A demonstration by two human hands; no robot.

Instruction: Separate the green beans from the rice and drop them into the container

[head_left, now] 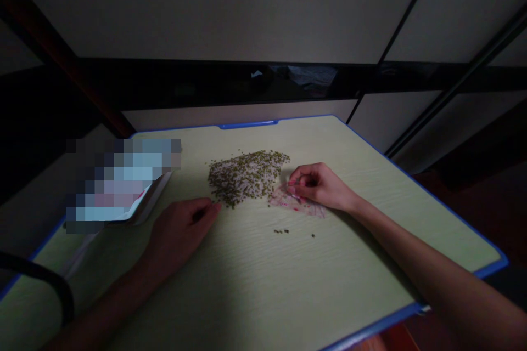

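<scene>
A spread pile of small green beans mixed with pale grains (247,175) lies on the light wood-look table (230,279). At the pile's lower left edge is my left hand (181,225), thumb and fingertips pressed together; whatever they pinch is too small to make out. To the right of the pile, my right hand (323,186) is closed on the upper edge of a small clear plastic bag (298,205) with pink and red print. The bag lies mostly flat, touching the tabletop. Several loose beans (281,231) sit in front of it.
A lit, pixelated screen-like object (127,186) stands at the table's left. A dark cable (61,285) curves at the lower left. Blue edging (453,219) borders the table. Behind rises a pale cabinet (230,11) with a dark recess (185,85).
</scene>
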